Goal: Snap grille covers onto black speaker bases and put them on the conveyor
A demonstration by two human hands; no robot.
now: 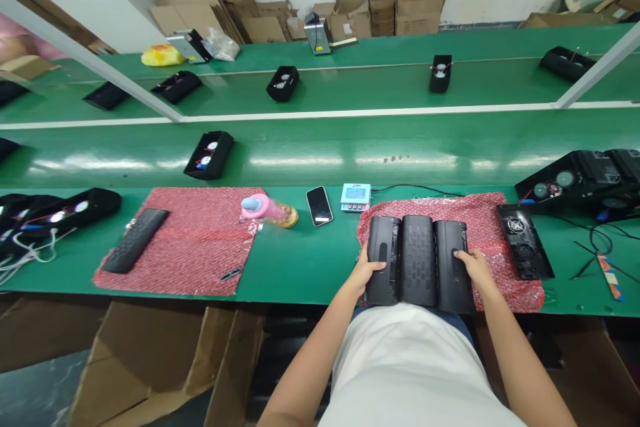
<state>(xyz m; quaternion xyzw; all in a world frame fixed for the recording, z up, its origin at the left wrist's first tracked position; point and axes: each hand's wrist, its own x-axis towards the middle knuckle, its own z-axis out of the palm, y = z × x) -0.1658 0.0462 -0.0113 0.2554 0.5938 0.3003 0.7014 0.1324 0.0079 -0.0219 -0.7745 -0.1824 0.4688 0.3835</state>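
Observation:
Three black plastic speaker housings lie side by side at the table's front edge, close against my body. My left hand grips the left housing, its thumb on top and its fingers mostly hidden at the outer side. On the right housing my right hand has its thumb on the top face, the other fingers out of sight. Between them sits the middle housing, with a pattern of raised oblong cells. Beneath them spreads a red bubble-wrap sheet.
Behind stand a small white-and-blue meter, a phone and a pink bottle. A black panel and larger speaker boxes lie right. Another bubble-wrap sheet carries a black housing. Open speaker units dot the green line.

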